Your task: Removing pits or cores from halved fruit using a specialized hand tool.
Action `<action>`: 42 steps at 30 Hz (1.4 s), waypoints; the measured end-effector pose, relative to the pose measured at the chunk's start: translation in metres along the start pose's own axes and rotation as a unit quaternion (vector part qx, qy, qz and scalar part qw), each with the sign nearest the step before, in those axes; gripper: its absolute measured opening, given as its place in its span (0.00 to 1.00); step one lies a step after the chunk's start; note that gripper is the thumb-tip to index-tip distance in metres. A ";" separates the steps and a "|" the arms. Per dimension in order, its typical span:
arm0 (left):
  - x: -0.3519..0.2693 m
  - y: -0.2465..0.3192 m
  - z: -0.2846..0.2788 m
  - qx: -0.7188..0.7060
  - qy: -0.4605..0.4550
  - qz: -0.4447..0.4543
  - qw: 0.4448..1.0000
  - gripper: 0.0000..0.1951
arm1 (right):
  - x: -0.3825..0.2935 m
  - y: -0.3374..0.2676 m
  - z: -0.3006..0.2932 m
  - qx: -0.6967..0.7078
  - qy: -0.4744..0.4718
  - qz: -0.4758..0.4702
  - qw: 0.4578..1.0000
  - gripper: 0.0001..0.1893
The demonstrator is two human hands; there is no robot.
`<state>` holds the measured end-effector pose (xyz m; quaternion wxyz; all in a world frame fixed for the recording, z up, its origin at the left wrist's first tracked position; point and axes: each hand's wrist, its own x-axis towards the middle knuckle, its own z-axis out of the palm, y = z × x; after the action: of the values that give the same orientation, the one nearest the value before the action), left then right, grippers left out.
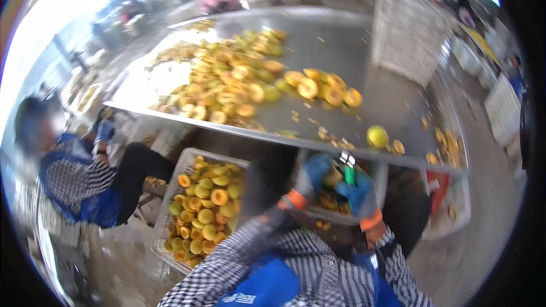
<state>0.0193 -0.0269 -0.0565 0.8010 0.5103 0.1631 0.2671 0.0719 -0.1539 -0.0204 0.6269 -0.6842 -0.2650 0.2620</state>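
My left hand (318,172), in a blue glove with an orange cuff, is closed around a blurred yellowish fruit (332,178). Close beside it, my right hand (357,189), gloved alike, grips a tool with a green handle (349,175) and a bright metal part at its upper end. Both hands are over a crate (349,218) holding fruit pieces, just below the near edge of a metal table (328,115). A whole yellow-green fruit (378,136) lies on the table beyond my right hand, a small cut piece (398,147) beside it.
Many halved yellow fruits (230,81) are heaped on the table, with scraps at its right. A white crate (409,34) stands on the table. A crate of fruit halves (160,221) is at my left; another crate (467,217) is at right. A co-worker (76,179) sits at left.
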 end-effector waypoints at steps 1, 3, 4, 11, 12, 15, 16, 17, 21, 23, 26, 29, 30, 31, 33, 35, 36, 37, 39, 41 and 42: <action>0.006 0.007 -0.007 -0.140 0.021 -0.067 0.988 0.11 | 0.006 0.012 -0.004 -0.083 0.003 -0.162 0.983 0.19; 0.000 0.046 -0.016 -0.176 -0.010 -0.155 0.972 0.14 | -0.001 -0.012 -0.005 -0.323 0.032 -0.288 0.901 0.16; -0.005 0.065 -0.010 -0.115 -0.010 -0.163 0.980 0.13 | -0.006 -0.019 -0.005 -0.146 -0.010 -0.148 0.978 0.13; -0.007 0.055 -0.003 0.108 -0.127 0.011 0.986 0.17 | -0.008 -0.025 0.010 -0.363 0.011 -0.154 0.919 0.16; -0.006 0.053 -0.005 0.077 -0.130 0.010 0.988 0.17 | -0.009 -0.026 0.011 -0.363 0.012 -0.154 0.919 0.16; -0.011 0.056 -0.005 0.051 -0.118 0.008 0.992 0.16 | -0.010 -0.030 0.013 -0.410 -0.024 -0.124 0.903 0.19; -0.013 0.057 -0.004 0.056 -0.104 0.005 0.993 0.15 | -0.010 -0.031 0.012 -0.431 -0.044 -0.117 0.894 0.19; -0.014 0.055 -0.005 0.056 -0.102 0.004 0.993 0.15 | -0.009 -0.032 0.011 -0.451 -0.064 -0.111 0.883 0.19; -0.016 0.056 -0.008 0.295 -0.130 0.203 0.925 0.09 | -0.004 -0.034 0.005 -0.472 -0.103 -0.150 0.862 0.19; -0.015 0.056 -0.009 0.312 -0.145 0.215 0.914 0.10 | 0.000 -0.039 0.000 -0.501 -0.158 -0.145 0.839 0.19; -0.012 0.054 -0.013 0.310 -0.158 0.196 0.917 0.11 | 0.011 -0.038 -0.006 -0.498 -0.195 -0.162 0.829 0.20; -0.012 0.057 -0.010 0.383 -0.159 0.269 0.869 0.12 | 0.018 -0.038 -0.009 -0.510 -0.226 -0.137 0.819 0.20; -0.012 0.057 -0.010 0.397 -0.153 0.276 0.862 0.12 | 0.017 -0.037 -0.009 -0.508 -0.227 -0.136 0.820 0.20; -0.012 0.057 -0.011 0.410 -0.147 0.283 0.854 0.12 | 0.016 -0.035 -0.008 -0.481 -0.221 -0.138 0.837 0.20; -0.014 0.054 -0.012 0.398 -0.140 0.259 0.869 0.11 | 0.013 -0.030 -0.006 -0.453 -0.215 -0.138 0.854 0.20; -0.015 0.050 -0.012 0.383 -0.135 0.236 0.883 0.11 | 0.008 -0.019 -0.001 -0.406 -0.203 -0.091 0.886 0.20; -0.015 0.050 -0.014 0.383 -0.131 0.232 0.884 0.09 | 0.005 -0.019 0.002 -0.405 -0.204 -0.090 0.887 0.20; -0.016 0.049 -0.016 0.383 -0.128 0.228 0.886 0.08 | 0.003 -0.020 0.006 -0.348 -0.204 -0.070 0.912 0.20; -0.018 0.045 -0.017 0.292 -0.101 0.144 0.940 0.07 | -0.003 -0.015 0.011 -0.290 -0.201 -0.048 0.934 0.19; -0.019 0.044 -0.015 0.195 -0.073 0.059 0.976 0.09 | -0.004 0.001 0.014 -0.241 -0.179 -0.051 0.953 0.19; -0.019 0.046 -0.014 0.260 -0.098 0.103 0.955 0.11 | -0.004 -0.003 0.013 -0.242 -0.178 -0.051 0.952 0.19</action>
<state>-0.0159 -0.0125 -0.0214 0.6211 0.7383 0.0945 0.2455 0.0596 -0.1469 -0.0186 0.3975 -0.7431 -0.4624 0.2756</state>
